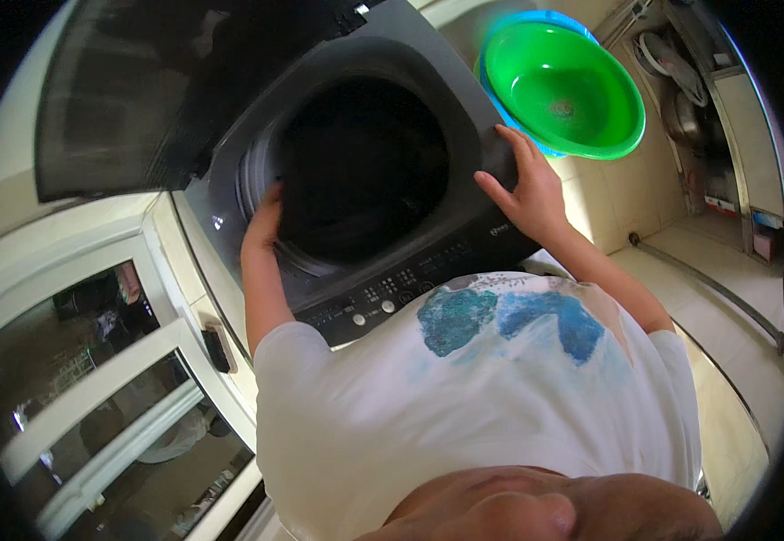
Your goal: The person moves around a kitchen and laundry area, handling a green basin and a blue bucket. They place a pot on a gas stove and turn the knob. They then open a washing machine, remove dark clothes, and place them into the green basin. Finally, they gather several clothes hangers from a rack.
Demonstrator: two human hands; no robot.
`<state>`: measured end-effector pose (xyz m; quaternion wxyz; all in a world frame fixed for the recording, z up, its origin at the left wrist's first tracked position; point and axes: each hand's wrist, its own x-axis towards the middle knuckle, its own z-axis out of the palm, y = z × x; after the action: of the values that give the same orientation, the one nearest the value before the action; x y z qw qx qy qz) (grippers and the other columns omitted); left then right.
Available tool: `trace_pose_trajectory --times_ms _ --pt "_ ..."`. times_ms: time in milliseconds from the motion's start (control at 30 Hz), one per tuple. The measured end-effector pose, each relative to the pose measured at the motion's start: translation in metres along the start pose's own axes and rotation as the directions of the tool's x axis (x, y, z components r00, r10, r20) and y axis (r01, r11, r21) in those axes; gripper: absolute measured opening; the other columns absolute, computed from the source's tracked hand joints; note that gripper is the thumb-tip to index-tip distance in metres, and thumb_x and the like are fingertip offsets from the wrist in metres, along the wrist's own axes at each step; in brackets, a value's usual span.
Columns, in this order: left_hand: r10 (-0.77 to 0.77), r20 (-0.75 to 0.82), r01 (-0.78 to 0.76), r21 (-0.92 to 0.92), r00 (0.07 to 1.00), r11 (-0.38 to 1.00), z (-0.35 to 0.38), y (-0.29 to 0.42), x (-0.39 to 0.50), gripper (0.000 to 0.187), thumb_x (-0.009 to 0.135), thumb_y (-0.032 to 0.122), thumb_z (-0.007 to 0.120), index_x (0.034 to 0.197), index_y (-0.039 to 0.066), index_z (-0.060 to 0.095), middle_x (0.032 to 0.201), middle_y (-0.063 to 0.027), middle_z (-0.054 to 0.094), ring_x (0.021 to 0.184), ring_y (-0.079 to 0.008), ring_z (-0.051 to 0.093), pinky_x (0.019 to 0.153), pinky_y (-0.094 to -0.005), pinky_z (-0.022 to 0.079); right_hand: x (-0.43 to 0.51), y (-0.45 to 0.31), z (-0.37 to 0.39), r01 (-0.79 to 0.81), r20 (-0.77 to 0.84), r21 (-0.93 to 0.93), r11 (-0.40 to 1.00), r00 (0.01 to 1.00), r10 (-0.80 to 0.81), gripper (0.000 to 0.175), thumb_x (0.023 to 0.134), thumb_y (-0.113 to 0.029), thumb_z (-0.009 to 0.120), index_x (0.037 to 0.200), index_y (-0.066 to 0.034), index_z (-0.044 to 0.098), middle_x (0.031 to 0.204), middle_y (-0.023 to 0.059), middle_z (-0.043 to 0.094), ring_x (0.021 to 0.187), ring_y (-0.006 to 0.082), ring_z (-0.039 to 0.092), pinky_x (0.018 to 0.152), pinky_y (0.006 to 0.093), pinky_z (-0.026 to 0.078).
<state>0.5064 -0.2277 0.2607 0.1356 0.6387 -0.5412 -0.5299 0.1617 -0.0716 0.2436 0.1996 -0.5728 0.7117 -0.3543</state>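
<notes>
A dark grey top-loading washing machine (463,101) stands before me with its lid (128,101) raised. My left hand (267,220) reaches over the left rim of the round tub opening (365,169). Its fingertips fade into the dark inside, so I cannot see whether they hold anything. On the machine's right edge, near the front corner, rests my right hand (534,193), thumb and fingers spread and nothing held. Buttons and printed marks run along the front control panel (392,291), just past my shirt. The tub's inside is too dark to make out.
Right of the machine, a green plastic basin (568,88) sits stacked on a blue basin (500,111). A shelf unit (750,135) holding pots is farther right, with a metal rail (710,284) below it. To the left is a white-framed glass window or door (162,338).
</notes>
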Motion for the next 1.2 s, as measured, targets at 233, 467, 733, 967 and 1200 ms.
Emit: trace_pose_trajectory --times_ms 233,467,733,967,1200 --pt "0.367 -0.371 -0.511 -0.448 0.853 0.733 -0.001 0.038 -0.051 0.039 0.09 0.019 0.059 0.123 -0.001 0.052 0.119 -0.0089 0.058 0.106 -0.0188 0.056 0.089 -0.0296 0.046 0.016 -0.024 -0.005 0.492 -0.043 0.105 0.864 0.871 -0.49 0.067 0.069 -0.015 0.076 0.126 -0.0039 0.043 0.132 0.0196 0.041 0.124 0.0377 0.038 0.103 0.0427 0.033" --pt "0.412 -0.412 -0.58 -0.501 0.813 0.642 0.043 0.113 -0.102 0.004 0.088 0.009 0.059 0.092 0.009 0.06 0.074 0.0058 0.059 0.056 -0.0022 0.05 0.052 -0.0128 0.039 0.089 -0.085 0.024 0.456 0.11 0.483 0.748 0.815 -0.568 0.067 0.066 -0.015 0.075 0.124 0.0007 0.046 0.114 0.0212 0.055 0.104 0.037 0.053 0.091 0.0387 0.043" --pt "0.56 -0.571 -0.791 -0.322 0.6 0.52 -0.004 0.136 -0.157 0.012 0.09 0.015 0.06 0.098 0.006 0.063 0.09 0.0011 0.064 0.079 -0.0052 0.056 0.069 -0.0204 0.044 0.133 -0.194 -0.041 0.717 -0.28 0.211 0.665 0.696 -0.662 0.046 0.064 -0.013 0.076 0.106 -0.0007 0.062 0.103 0.0184 0.063 0.098 0.0338 0.06 0.085 0.0367 0.049" --pt "0.59 -0.678 -0.897 -0.371 0.439 0.241 0.026 0.197 -0.199 0.01 0.091 0.015 0.058 0.092 0.005 0.058 0.082 -0.0018 0.063 0.072 -0.01 0.058 0.065 -0.0223 0.047 0.128 -0.178 -0.035 0.369 0.089 0.644 0.67 0.833 -0.545 0.069 0.077 -0.037 0.072 0.133 -0.01 0.042 0.126 0.0145 0.053 0.112 0.0276 0.055 0.094 0.0376 0.045" --pt "0.595 -0.738 -0.947 -0.225 0.319 0.229 0.049 0.235 -0.199 0.022 0.091 0.021 0.058 0.099 0.001 0.058 0.092 -0.0067 0.065 0.084 -0.0162 0.061 0.078 -0.0286 0.048 0.058 -0.141 0.027 0.334 0.221 0.837 0.434 0.518 -0.826 0.088 0.06 -0.032 0.086 0.132 -0.0048 0.041 0.136 0.0135 0.044 0.126 0.0294 0.04 0.106 0.041 0.034"
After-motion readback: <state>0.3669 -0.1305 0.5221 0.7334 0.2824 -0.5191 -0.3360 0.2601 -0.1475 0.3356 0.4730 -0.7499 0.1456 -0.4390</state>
